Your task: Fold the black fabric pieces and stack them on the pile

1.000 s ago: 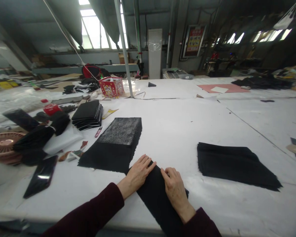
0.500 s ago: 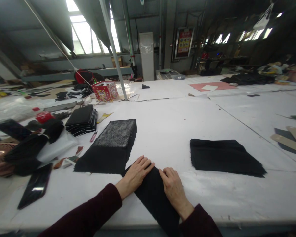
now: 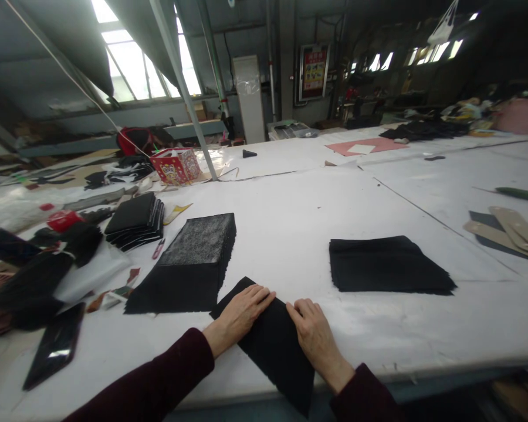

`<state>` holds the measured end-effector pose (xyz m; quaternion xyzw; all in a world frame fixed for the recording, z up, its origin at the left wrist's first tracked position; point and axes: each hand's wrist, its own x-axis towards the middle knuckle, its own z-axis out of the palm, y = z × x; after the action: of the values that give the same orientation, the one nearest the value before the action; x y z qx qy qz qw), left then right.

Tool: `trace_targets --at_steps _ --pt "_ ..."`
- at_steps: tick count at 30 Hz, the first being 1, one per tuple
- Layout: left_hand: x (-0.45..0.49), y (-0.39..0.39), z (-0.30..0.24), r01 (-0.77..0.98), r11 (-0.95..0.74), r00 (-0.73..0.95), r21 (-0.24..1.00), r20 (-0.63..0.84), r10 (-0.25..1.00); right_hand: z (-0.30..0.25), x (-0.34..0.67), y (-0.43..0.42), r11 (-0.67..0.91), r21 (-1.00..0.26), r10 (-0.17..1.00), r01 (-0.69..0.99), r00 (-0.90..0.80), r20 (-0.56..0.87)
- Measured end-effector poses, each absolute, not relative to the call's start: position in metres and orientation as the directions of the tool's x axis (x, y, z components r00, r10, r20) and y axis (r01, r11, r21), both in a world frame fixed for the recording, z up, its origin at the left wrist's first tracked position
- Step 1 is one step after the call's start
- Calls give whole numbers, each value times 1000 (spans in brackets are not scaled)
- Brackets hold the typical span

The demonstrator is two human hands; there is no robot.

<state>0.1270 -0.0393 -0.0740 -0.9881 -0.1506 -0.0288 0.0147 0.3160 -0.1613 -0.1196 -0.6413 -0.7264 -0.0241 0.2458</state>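
Observation:
A black fabric piece (image 3: 273, 346) lies slantwise at the near edge of the white table (image 3: 299, 234). My left hand (image 3: 242, 313) lies flat on its upper left part, fingers stretched out. My right hand (image 3: 314, 337) rests on its right side with the fingers curled down onto the cloth. Just to the left of my hands stands a thick stack of black fabric pieces (image 3: 189, 264) with a greyish top. A lower stack of black pieces (image 3: 385, 265) lies to the right.
At the left are a pile of black pouches (image 3: 136, 220), a red box (image 3: 176, 166), pink snips (image 3: 158, 249), dark strips and scraps. Tan and grey pattern pieces (image 3: 506, 225) lie at the far right. A slanted metal pole (image 3: 182, 94) rises behind.
The view has swung to the right and down a little, so everything has shifted left in the picture. Both hands stay on the black piece in about the same pose.

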Motion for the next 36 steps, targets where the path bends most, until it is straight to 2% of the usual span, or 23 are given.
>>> trace_targets --at_steps 8,15,22,29,36 --pt "133 -44 -73 289 -956 957 -56 -7 290 -121 325 -170 196 -277 911 941 -71 405" --pt "139 -50 -72 282 -959 959 12 -28 282 -118 334 -179 221 -307 919 926 -92 383" --pt "154 -66 -63 310 -948 947 -69 -68 314 -112 343 -188 235 -320 924 918 -109 367" --pt "160 -74 -67 312 -950 945 -34 -90 314 -118 350 -196 243 -299 917 923 -118 381" --pt "170 -86 -64 312 -943 940 -119 -102 324 -112 352 -204 236 -285 920 929 -119 373"
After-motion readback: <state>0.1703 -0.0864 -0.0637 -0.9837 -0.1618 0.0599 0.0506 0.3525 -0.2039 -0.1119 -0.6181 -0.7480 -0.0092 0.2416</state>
